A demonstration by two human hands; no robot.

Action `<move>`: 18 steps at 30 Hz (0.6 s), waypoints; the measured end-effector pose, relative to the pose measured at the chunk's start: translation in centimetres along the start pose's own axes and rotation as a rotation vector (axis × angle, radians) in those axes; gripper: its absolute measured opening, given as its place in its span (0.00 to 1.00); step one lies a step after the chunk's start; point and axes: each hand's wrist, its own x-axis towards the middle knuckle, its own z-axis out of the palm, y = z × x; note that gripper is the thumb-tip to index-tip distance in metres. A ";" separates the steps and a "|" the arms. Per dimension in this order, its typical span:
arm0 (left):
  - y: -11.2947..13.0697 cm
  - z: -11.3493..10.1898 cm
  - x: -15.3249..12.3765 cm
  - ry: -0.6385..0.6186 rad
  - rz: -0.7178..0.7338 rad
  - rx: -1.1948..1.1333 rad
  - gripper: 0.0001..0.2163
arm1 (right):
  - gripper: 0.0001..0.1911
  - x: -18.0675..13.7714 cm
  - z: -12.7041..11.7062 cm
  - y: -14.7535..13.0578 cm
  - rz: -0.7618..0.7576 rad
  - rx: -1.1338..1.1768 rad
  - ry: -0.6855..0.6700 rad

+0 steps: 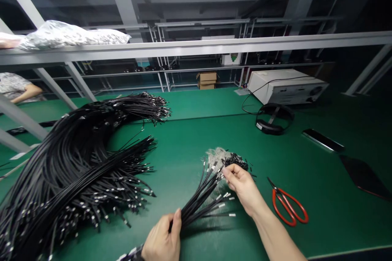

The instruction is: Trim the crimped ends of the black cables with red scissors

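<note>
My left hand (162, 238) is closed around a small bundle of black cables (200, 195) near the table's front edge, fanning their metal-tipped ends up and to the right. My right hand (241, 185) pinches one of those cable ends at the top of the fan. Just beyond its fingers lies a clear plastic bag of small black parts (228, 158) on the green table (190, 142). What the fingertips hold besides the cable end is too small to make out.
A big heap of black cables (76, 163) fills the left side. Red-handled scissors (288, 206) lie right of my right hand. Farther back are a tape roll (274, 120), a white machine (286, 85), a dark phone (323, 140), and a person's arm (21, 89) at far left.
</note>
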 end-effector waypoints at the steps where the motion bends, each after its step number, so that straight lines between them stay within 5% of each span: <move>1: 0.0 0.0 0.0 0.004 -0.008 0.000 0.12 | 0.19 0.2 -0.3 0.1 -0.058 -0.051 0.061; 6: -0.4 0.2 -0.1 -0.021 0.021 0.021 0.11 | 0.18 2.2 -2.7 0.9 -0.242 -0.311 0.344; 13: -0.1 0.1 0.2 0.003 0.033 0.019 0.14 | 0.17 2.7 -2.3 1.6 -0.323 -0.526 0.295; 18: -0.4 0.2 0.0 -0.014 0.053 0.018 0.11 | 0.19 1.5 -0.8 0.3 -0.159 -0.275 -0.012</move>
